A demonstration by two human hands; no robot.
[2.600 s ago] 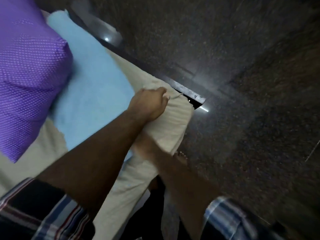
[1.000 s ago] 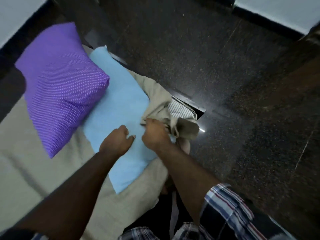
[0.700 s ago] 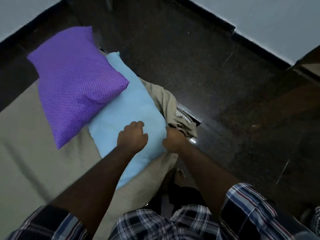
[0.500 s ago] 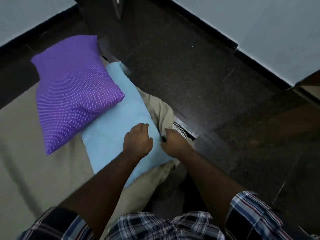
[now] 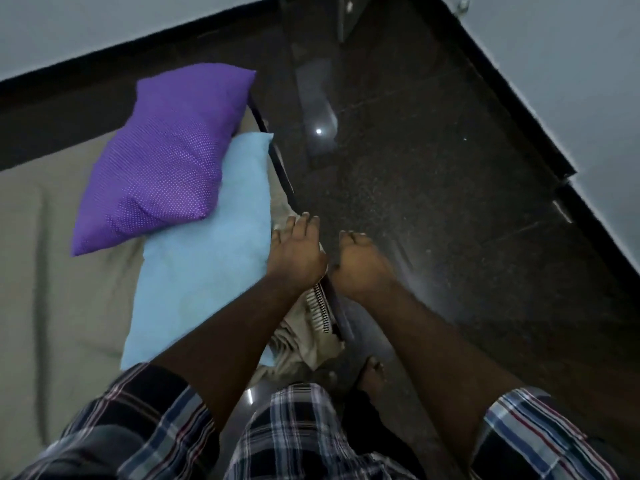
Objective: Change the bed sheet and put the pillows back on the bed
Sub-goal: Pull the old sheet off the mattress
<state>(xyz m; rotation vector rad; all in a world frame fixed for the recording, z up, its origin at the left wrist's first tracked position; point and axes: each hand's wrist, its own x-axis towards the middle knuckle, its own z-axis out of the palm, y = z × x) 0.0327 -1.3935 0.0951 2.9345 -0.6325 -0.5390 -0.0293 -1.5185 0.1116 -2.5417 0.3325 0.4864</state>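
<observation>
A beige bed sheet [image 5: 52, 244] covers the mattress at the left. On it a purple dotted pillow [image 5: 166, 157] leans on a light blue pillow [image 5: 207, 268] beside the bed's right edge. My left hand [image 5: 298, 251] lies with straight fingers on the sheet at that edge, just right of the blue pillow. My right hand [image 5: 360, 261] hovers beside it, past the dark bed rail [image 5: 277, 161], fingers curled with nothing visible in them. Below my hands the sheet is bunched [image 5: 298, 344], and the striped mattress edge [image 5: 318, 306] is bare.
Dark polished stone floor [image 5: 433, 202] runs along the bed's right side up to a pale wall with a black skirting [image 5: 519, 109]. My bare foot [image 5: 372, 372] stands on the floor next to the bed corner. A dark furniture leg [image 5: 343, 19] rises at the top.
My left hand slid off the blue pillow onto the sheet at the bed edge. My right hand moved out past the rail. The view swung toward the head of the bed.
</observation>
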